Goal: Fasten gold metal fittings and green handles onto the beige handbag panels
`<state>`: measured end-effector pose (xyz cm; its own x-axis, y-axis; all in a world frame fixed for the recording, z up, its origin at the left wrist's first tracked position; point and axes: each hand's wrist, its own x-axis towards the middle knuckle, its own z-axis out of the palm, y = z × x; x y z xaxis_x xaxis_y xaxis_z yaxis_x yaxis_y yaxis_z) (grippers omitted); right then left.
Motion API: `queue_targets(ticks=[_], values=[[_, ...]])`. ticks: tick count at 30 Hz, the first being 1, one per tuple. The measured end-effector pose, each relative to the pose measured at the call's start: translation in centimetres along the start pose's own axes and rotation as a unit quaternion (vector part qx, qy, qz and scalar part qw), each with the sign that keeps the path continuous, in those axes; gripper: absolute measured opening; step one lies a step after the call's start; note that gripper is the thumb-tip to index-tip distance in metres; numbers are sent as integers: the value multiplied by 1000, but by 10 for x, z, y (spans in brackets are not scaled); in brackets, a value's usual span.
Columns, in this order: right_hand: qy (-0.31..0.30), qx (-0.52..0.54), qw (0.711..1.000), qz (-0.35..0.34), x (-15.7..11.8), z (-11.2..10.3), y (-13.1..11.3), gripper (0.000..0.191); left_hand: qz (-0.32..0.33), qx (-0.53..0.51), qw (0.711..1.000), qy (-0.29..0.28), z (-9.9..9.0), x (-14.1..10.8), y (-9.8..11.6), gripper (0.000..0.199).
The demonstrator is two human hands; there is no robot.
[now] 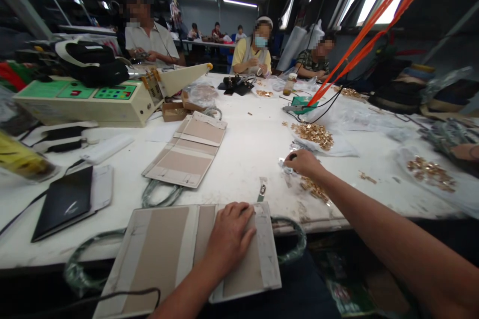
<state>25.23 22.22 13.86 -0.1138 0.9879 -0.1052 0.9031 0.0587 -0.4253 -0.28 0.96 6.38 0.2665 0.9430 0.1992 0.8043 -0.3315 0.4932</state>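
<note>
- A tan bag panel (153,249) with loop handles (77,269) is lying at lower middle, crossing the near edge of the table (243,144).
- From far off, I am resting my left hand (232,234) flat on it, fingers not gripping, maybe so it won't slide.
- My right hand (304,162) is hovering over shiny bits (287,165), right of middle; I can't tell if its fingers are holding one.
- Gold pieces (316,135) are sitting close by, probably for easy picking.

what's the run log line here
left hand: resting on near panel | right hand: beside gold pieces, grip unclear | second panel: beyond near panel
</note>
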Motion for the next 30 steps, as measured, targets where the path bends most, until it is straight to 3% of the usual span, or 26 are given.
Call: queue_targets(ticks=[3,6,9,16,22,26,30], values=[[-63,101,993,-5,-52,12,-19,20,0,0,1000,0,-1,0,2,50],[-129,279,951,17,-102,38,-36,15,4,2,1000,4,-1,0,3,49],[-141,340,929,34,-127,61,-45,16,8,8,1000,6,-1,0,3,49],[-136,235,963,2,-125,63,-51,13,9,8,1000,8,1,1,2,50],[-142,320,937,23,-127,68,-50,19,0,3,1000,3,-1,1,4,51],[-85,190,978,-25,-126,71,-52,17,-1,4,1000,1,-1,1,4,51],[-47,67,995,-64,-125,72,-51,20,0,6,1000,-2,-1,1,3,51]])
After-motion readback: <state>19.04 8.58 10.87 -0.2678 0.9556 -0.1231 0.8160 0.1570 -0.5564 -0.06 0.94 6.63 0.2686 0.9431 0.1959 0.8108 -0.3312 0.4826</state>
